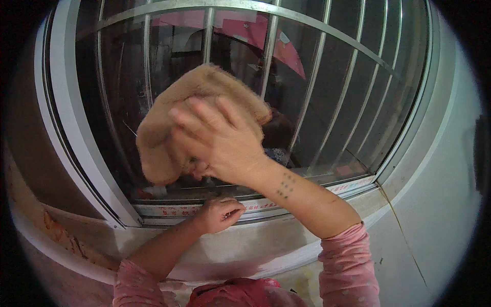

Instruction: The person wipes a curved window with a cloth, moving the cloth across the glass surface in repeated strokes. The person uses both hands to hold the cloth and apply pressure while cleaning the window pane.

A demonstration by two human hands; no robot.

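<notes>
A tan cloth (159, 117) lies bunched against the window glass (295, 50). Spread over it is my right hand (220, 142), slightly blurred, pressing the cloth to the pane with its fingers pointing up and left. Part of the cloth is hidden under the palm. My left hand (220, 215) rests lower down at the aluminium bottom rail (264, 205) of the window, its fingers curled and no object visible in it. The rail bears red writing.
Metal security bars (314, 80) show beyond the glass, with a horizontal crossbar (245, 5) near the top. A pink patterned shape (249, 32) appears in or through the pane. A white frame upright (73, 99) stands left, a pale wall (429, 215) right, and a sill (264, 238) below.
</notes>
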